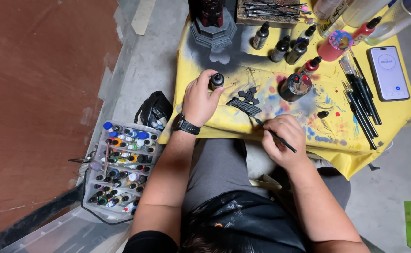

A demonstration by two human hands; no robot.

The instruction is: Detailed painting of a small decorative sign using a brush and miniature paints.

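Bench (214, 119) under a paint-spattered yellow cloth. Left hand (199, 100) clasps a small dark bottle (216, 80) near the near-left corner. Right hand (282, 140) at the near edge pinches a thin brush (273, 134) — tip touching a flat black ridged piece (244, 106) lying just beside the left hand. Brushes (362, 100) and a phone (388, 73) sit toward the right edge — a tray of paint bottles (121, 166) on the floor.

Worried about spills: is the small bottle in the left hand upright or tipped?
Upright: the small bottle stands on the yellow table, cap upward, left hand gripping it.
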